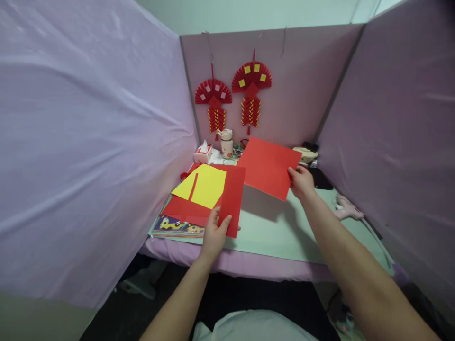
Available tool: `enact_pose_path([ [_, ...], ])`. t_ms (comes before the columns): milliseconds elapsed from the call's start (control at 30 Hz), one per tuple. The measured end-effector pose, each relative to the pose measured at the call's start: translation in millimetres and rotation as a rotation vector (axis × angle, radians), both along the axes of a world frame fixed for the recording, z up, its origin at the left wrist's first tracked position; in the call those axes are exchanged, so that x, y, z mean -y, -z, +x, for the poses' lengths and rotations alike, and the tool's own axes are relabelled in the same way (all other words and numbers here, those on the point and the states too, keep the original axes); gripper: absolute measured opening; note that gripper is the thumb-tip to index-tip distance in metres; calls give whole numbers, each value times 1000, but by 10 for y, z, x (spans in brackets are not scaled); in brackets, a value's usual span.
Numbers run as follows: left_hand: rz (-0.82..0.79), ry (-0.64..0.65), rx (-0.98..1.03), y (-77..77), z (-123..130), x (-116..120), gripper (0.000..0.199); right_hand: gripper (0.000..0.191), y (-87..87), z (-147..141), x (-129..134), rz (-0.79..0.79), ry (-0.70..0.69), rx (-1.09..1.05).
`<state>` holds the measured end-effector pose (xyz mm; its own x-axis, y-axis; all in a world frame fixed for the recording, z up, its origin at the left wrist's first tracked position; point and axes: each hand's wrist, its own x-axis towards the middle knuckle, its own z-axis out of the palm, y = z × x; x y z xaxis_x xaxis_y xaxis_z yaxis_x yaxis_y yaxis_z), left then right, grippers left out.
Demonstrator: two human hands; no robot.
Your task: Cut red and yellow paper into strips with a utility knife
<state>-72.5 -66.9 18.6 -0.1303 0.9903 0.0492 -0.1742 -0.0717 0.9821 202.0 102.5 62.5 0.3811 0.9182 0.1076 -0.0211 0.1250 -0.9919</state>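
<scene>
Held up at its right edge by my right hand [301,182], a large sheet of red paper [268,166] hangs tilted above the table. My left hand [215,233] pinches a narrower strip of red paper [232,201] near its lower end, thumb on top. Left of that strip lies a pile with a yellow sheet [210,185], a thin red paper strip [194,187] across it, and more red paper [181,207] beneath. Under them a patterned stack of paper [177,225] shows at the table's front edge.
Two red paper fan decorations [251,78] hang on the back panel. A tissue box [203,153] and a bottle [226,143] stand at the back left. On the right lie a dark tablet-like object [320,178] and a pale glue gun [347,208]. Fabric walls enclose both sides.
</scene>
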Motion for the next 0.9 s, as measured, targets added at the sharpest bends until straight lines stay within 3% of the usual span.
enact_pose_path([
  [233,-15,-130,117,32,-85,184,50,17,-39,-1461,-443,-147,-174,-75],
  [367,-29,-124,162,116,-126,147,56,25,-13,-1853,-401,-266,-339,-64],
  [467,-40,-71,174,157,-90,90,58,35,24,-1740,-198,-302,-464,-47],
  [567,-37,8,161,176,47,28,56,46,25,-1420,74,-275,-608,-51],
  [633,-33,74,148,184,187,-10,57,44,-1,-1176,233,-224,-634,-50],
  [767,-53,212,122,204,508,-66,59,37,-51,-717,396,-106,-519,-27],
  [900,-158,311,102,210,772,-68,47,37,-19,-333,371,-57,-373,31],
])
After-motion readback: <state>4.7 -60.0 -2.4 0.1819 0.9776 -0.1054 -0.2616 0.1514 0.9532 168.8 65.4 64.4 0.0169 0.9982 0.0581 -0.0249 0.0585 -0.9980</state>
